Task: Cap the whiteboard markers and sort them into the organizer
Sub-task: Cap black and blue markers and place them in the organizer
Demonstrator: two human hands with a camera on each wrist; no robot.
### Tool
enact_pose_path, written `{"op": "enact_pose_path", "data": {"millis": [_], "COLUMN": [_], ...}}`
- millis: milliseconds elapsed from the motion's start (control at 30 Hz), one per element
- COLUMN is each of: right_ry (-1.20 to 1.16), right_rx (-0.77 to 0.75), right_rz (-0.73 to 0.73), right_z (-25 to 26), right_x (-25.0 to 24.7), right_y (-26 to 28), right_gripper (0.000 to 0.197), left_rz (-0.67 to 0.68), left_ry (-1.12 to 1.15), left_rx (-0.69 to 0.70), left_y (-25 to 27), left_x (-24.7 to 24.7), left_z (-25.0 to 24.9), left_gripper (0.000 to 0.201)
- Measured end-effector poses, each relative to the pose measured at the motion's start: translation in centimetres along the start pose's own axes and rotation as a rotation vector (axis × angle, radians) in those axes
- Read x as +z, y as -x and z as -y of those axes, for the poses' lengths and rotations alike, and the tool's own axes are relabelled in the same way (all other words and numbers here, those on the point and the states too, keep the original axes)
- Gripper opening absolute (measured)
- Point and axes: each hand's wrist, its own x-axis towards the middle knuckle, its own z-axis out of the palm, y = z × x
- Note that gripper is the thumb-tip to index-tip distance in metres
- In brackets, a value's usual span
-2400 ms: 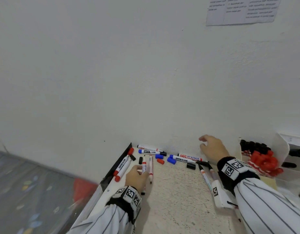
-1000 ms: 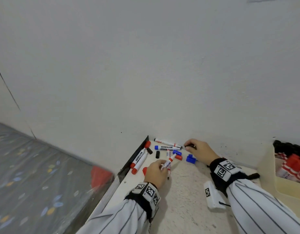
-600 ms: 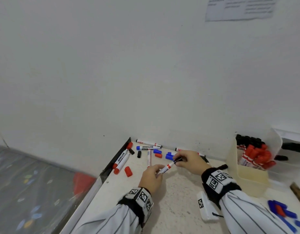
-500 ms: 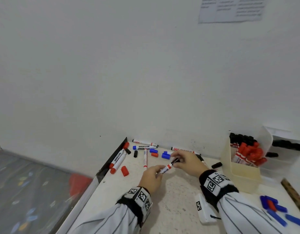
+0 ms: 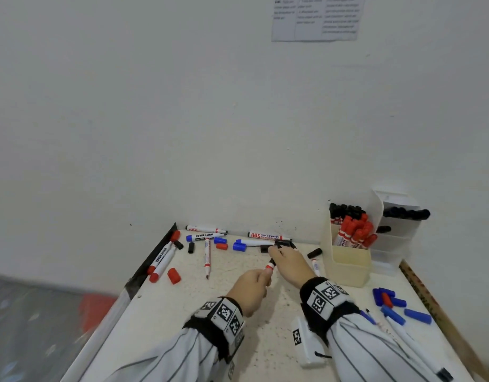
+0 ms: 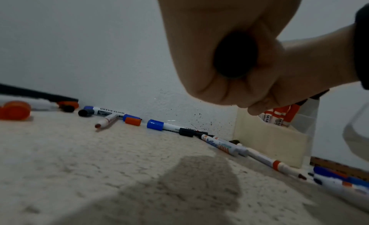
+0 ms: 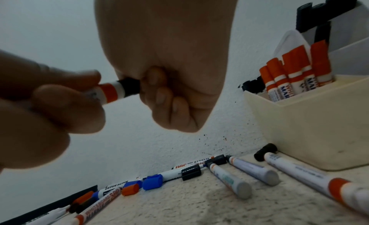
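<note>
A plain office or classroom corner, to judge by the supplies: a speckled white table [image 5: 199, 312] pushed against a bare white wall [image 5: 182, 119], a printed notice [image 5: 316, 17] stuck up high, loose whiteboard markers [image 5: 207, 236] and caps scattered about, and a cream desk organizer [image 5: 348, 264] packed with red and black markers

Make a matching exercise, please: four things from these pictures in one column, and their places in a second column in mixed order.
Things:
1. red-capped whiteboard markers
2. loose red plastic cap
3. white marker with red band
4. small black cap

Places:
A. pinched by the right hand
B. standing in the cream organizer box
C. gripped by the left hand
D. lying alone on the speckled table

Pairs: 1-B, 2-D, 3-C, 4-A
</note>
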Motion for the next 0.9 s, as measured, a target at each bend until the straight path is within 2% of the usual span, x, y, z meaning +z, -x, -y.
{"op": "enact_pose_path", "data": {"millis": [67,167,267,367,467,567,700,733,833,867,900], "right_ry": [-0.046,-0.145,-0.239,-0.222,-0.164,-0.139,-0.16,-0.173,-0.212,-0.219,-0.223], "right_rx": [-0.025,-0.055,-0.044,0.0,-0.018,0.01,0.097,0.106,0.094,0.085,0.079], "right_rz": [0.005,0.036,0.09,0.063,-0.036,-0.132,-0.341,-0.398,-0.541,-0.567,-0.582], "right_z": [-0.1,-0.8,-2.0,-2.9,-3.9,-5.4,-8.0,-8.6,-9.7,-9.9,-10.0], "right_x": [-0.5,-1.1,-1.5,-2.4,-4.5,-7.7,-12.8,-14.0,-16.3,-16.7,-16.9], "right_y": [0.4,0.8,1.4,2.1,2.8,3.8,5.7,6.3,7.9,8.3,8.7], "right_gripper": [0.043,0.042,0.038,0.036,0.036,0.032,0.026,0.024,0.015,0.014,0.013], "left_rz": [0.061,0.128,0.175,0.122,0.082,0.034,-0.021,-0.004,0.083,0.116,0.151], "left_ry": [0.134,0.232,0.211,0.14,0.13,-0.027,-0.213,-0.247,-0.343,-0.37,-0.408], "left_rx": [-0.079,-0.124,-0.102,-0.027,0.051,0.136,-0.001,-0.036,-0.069,-0.073,-0.073], "left_y": [0.2,0.4,0.4,0.4,-0.1,-0.7,-1.2,-1.1,-0.1,0.2,0.5], "left_x": [0.4,0.6,1.0,2.9,5.5,8.1,11.9,12.8,15.0,15.5,15.9], "left_z": [-0.4,-1.1,-1.3,-1.7,-2.6,-3.4,-3.0,-2.9,-3.1,-3.2,-3.2], "left_gripper": [0.04,0.042,0.043,0.041,0.037,0.031,0.051,0.046,0.013,0.006,0.008]}}
